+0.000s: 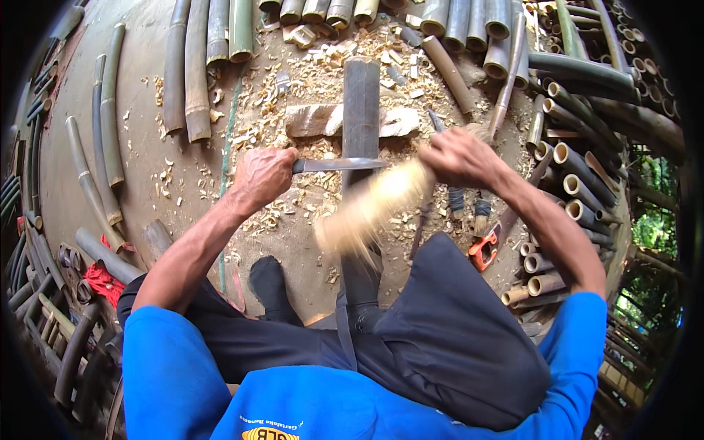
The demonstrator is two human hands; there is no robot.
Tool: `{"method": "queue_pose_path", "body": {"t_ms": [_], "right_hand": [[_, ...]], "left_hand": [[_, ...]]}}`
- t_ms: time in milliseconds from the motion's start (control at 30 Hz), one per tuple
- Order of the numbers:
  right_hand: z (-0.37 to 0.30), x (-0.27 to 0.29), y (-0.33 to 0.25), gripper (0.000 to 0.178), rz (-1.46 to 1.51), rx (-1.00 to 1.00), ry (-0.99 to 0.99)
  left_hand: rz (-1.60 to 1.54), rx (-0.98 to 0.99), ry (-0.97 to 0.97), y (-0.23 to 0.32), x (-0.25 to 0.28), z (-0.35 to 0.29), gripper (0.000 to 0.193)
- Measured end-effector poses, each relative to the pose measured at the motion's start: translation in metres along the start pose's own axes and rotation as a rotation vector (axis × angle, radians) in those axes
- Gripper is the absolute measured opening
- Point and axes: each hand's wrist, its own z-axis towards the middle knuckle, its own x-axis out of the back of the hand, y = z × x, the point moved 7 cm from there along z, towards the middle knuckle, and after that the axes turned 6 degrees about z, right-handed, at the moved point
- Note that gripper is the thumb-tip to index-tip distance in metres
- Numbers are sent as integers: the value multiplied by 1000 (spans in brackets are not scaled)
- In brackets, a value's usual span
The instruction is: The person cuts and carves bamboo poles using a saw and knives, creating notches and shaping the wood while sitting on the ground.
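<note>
My left hand (265, 174) is closed round the handle of a knife (334, 165). Its blade lies across a dark bamboo pole (361, 95), which runs away from me over a split wooden block (315, 121). In my closed right hand (463, 158) is a thick, pale wooden club (378, 205), smeared by motion. The club hangs over the near part of the pole, just below the knife blade, and hides some of it. Whether the club touches the pole, I cannot tell.
Wood chips (257, 136) litter the floor around the block. An orange-handled saw (484, 251) lies beside my right knee. Bamboo lengths (196, 73) line the far side, with more stacked bamboo (579, 187) at right. Red cord (103, 282) sits at left.
</note>
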Motion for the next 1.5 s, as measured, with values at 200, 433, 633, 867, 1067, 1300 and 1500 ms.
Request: {"method": "queue_pose_path", "body": {"t_ms": [200,433,633,867,1067,1300,1500], "right_hand": [[17,31,-70,30,144,342,-12],[18,6,-45,24,180,3,-116],[11,8,-2,21,-14,-180,-130],[20,22,-38,18,124,134,37],[12,30,-54,20,217,383,240],[22,23,-63,25,212,160,100],[32,6,-6,19,95,-258,-164]], "left_hand": [[65,42,-56,-11,-18,-5,25],[70,35,-39,-9,-12,-3,26],[86,-34,102,-12,-14,-2,22],[40,31,69,-13,-6,4,17],[12,52,-26,-5,-7,2,15],[31,51,-6,-10,-1,4,14],[31,65,7,-22,-11,7,13]]}}
